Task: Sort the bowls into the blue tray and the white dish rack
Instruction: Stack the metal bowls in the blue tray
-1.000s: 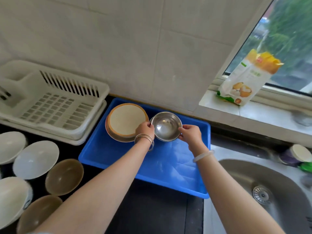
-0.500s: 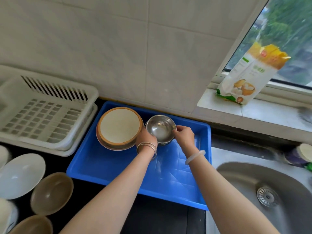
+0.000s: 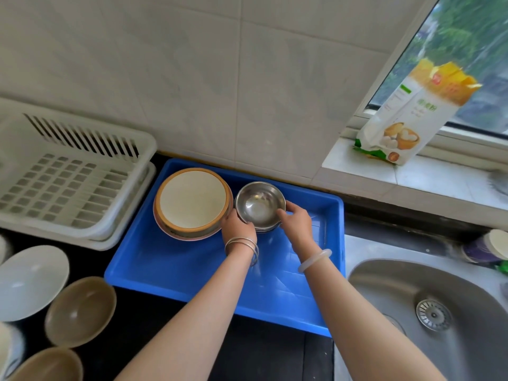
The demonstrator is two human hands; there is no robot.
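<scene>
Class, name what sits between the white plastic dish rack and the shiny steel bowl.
Head view: a stack of wide tan-rimmed cream bowls in the blue plastic tray, beside the shiny steel bowl.

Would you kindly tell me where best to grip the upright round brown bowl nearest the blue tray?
Pinch the rim of the brown bowl on its right side, coming from above. It stands mouth-up and that side faces the black counter, while the white bowl and a second brown bowl crowd its left and near sides.
</scene>
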